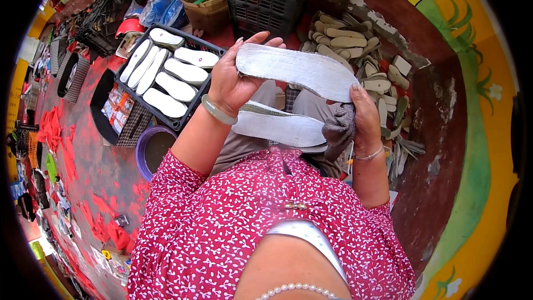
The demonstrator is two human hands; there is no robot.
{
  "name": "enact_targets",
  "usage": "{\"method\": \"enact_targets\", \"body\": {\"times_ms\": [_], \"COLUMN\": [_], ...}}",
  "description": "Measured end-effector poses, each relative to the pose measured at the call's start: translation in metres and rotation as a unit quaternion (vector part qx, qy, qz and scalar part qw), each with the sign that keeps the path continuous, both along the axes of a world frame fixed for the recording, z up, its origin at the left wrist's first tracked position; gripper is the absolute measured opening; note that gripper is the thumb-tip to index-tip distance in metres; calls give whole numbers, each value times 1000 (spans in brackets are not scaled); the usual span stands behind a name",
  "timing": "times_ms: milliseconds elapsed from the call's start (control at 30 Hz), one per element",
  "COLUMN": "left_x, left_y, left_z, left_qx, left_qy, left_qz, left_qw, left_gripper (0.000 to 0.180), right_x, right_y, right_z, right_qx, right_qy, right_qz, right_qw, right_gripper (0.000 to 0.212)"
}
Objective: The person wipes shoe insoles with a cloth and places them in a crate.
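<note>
A long white shoe sole [297, 69] with a rough edge is held level above my lap. Its left end rests on the palm and fingers of my left hand [232, 80], which curl up behind it. The thumb of my right hand [365, 115] presses on the other end, its remaining fingers mostly hidden. A crumpled dark grey cloth [340, 126] hangs from that same hand, below the sole. Lower down, more white soles [280, 130] lie stacked across my thighs, touched by neither hand.
On my left stands a black crate [176, 124] with several white soles laid flat. A purple-rimmed basin [140, 158] of dark liquid sits nearer. Loose soles [347, 41] are heaped at the right along the dark red wall [438, 133]. Another black crate [261, 8] stands ahead.
</note>
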State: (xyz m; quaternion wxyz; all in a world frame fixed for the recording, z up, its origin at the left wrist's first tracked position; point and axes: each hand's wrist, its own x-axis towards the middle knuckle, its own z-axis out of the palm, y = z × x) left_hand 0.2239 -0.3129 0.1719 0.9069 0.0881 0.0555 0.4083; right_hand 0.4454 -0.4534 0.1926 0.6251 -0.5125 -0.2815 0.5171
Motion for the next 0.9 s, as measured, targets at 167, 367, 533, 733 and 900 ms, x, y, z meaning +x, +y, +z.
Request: {"method": "enact_targets", "body": {"times_ms": [167, 367, 533, 733, 900], "left_x": [0, 0, 17, 41, 40], "left_y": [0, 2, -16, -34, -25], "left_z": [2, -4, 3, -5, -4], "left_qx": [-7, -10, 66, 41, 12], "left_qy": [60, 17, 37, 34, 36], "left_qz": [25, 40, 108, 51, 77], "left_qw": [998, 999, 991, 997, 996], "left_gripper": [48, 56, 61, 37, 32], "right_x": [5, 9, -2, -30, -32], "right_y": [-2, -1, 5, 17, 8], "right_z": [-4, -9, -6, -6, 2], "right_qx": [4, 11, -21, -7, -51], "right_qy": [-18, 18, 71, 63, -25], "right_qz": [19, 30, -8, 21, 72], "right_qw": [1000, 999, 997, 998, 996], "right_gripper": [32, 32, 30, 26, 15]}}
